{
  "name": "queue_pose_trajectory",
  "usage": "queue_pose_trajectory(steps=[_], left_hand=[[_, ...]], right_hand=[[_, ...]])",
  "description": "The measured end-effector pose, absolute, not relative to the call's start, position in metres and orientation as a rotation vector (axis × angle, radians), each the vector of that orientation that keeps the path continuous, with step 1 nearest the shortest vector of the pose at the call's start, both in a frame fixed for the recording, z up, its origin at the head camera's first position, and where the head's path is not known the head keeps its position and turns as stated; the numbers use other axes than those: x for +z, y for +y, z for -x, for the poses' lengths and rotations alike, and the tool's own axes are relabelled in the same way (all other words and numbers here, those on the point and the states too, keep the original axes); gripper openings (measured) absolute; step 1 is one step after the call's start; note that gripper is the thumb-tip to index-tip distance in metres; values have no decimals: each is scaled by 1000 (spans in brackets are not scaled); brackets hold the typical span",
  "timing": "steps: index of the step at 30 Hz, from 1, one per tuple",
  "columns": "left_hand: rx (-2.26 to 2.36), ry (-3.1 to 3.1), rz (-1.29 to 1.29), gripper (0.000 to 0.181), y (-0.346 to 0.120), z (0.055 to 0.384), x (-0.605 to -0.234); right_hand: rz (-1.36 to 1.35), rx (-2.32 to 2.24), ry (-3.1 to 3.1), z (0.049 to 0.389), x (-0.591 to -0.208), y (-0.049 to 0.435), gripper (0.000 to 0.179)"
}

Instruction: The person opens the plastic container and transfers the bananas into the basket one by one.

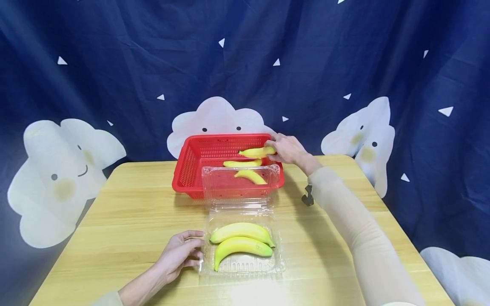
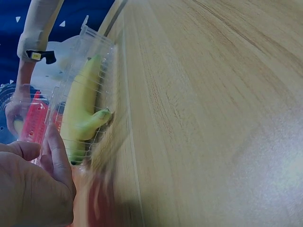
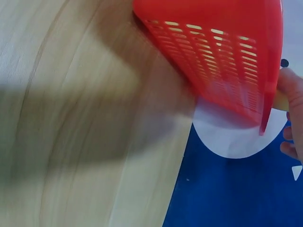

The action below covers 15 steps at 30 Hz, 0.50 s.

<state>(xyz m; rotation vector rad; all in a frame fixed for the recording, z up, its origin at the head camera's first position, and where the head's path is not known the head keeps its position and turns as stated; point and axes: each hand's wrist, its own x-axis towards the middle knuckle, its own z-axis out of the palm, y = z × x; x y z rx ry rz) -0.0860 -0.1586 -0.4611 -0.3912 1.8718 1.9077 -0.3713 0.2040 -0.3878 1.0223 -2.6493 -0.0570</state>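
Note:
In the head view my right hand (image 1: 288,149) grips a yellow banana (image 1: 256,151) by its right end, above the right side of a red plastic basket (image 1: 183,170). Two more bananas lie in this basket; the nearer banana (image 1: 251,176) shows through a clear lid. My left hand (image 1: 180,255) rests its fairly straight fingers against the left side of a clear hinged plastic container (image 1: 245,267). Inside it, two bananas (image 1: 241,245) lie side by side. In the right wrist view, the basket wall (image 3: 213,61) hides most of the held banana.
The container's raised lid (image 1: 214,182) stands in front of the basket and overlaps it. All of this is on a wooden table (image 1: 134,204). Behind hangs a dark blue curtain (image 1: 126,76) with white clouds. A black strap piece (image 1: 307,195) is at my right wrist.

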Motion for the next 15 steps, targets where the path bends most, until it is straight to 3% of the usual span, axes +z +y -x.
queue_pose_trajectory(steps=[7,15], left_hand=[[1911,1869,395,41,-158,85,-461],[1909,1863,389,43,-159,86,-462]], right_hand=[[-1032,-40,-2665,370,-393,202,32],[-990,-40,-2665,368,-387,205,47]])
